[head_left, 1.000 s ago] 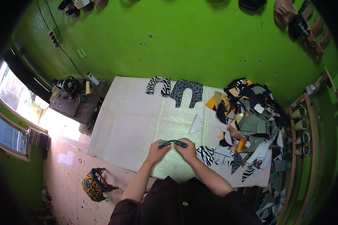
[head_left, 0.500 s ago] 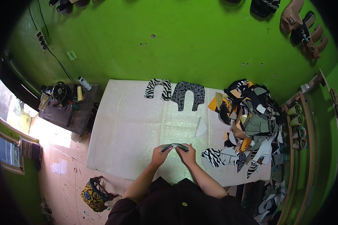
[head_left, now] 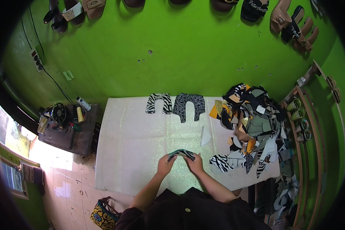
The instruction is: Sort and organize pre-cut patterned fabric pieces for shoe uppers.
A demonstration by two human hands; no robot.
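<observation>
A curved zebra-print material piece, perhaps several layers thick, is held above the near part of the table. My left hand grips one end of it, and my right hand grips the other. Both hands are closed, thumbs on the near side. Farther back on the table lie a U-shaped zebra-print piece and a larger U-shaped black-and-grey patterned piece. A white half-round piece lies beyond my right hand, and a zebra-print scrap is beside it.
A heap of mixed scraps covers the table's right side. A sewing machine stands on a dark stand at left, with thread cones. Sandals hang on the green wall. A patterned bag sits on the floor.
The view has tilted up, showing more wall and sandals. The held piece has turned so more of its zebra-print face shows. Both hands keep hold of its ends.
</observation>
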